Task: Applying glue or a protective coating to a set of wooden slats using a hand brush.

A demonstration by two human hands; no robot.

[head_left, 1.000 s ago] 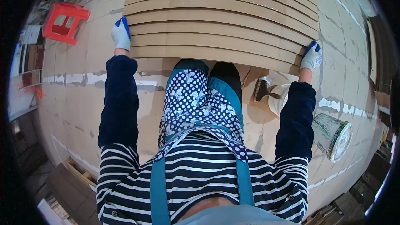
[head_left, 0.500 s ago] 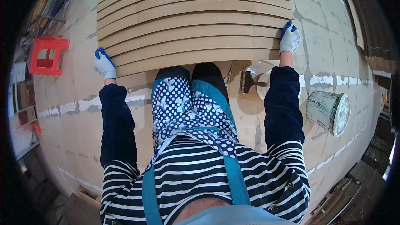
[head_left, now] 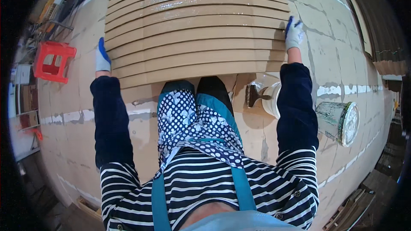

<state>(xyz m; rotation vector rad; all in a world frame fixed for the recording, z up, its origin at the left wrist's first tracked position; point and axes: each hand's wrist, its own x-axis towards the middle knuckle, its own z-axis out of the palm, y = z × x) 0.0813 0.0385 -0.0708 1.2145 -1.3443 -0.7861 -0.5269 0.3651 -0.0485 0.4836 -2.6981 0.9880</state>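
In front of me lies a broad stack of brown cardboard sheets (head_left: 192, 45), fanned out so that their near edges form overlapping strips. Wet-looking shiny patches show on its far part. My left hand (head_left: 102, 56), in a white glove with blue palm coating, lies along the stack's left edge with its fingers stretched out. At the right edge my right hand (head_left: 294, 33), gloved alike, rests its blue side against the sheets, fingers apart and slightly bent. Both hands are open.
Right of my knees, a wide brush (head_left: 253, 96) lies on a white bucket (head_left: 271, 100), partly hidden by my sleeve. Farther right is a paint-smeared pail (head_left: 338, 122). A red plastic stool (head_left: 55, 61) stands at the left, and dark stacked sheets (head_left: 381, 25) at the far right.
Both hands have loosened from gripping the side edges and slid farther along them. The left fingers have straightened. The sheets' near edge appears slightly lower in view.
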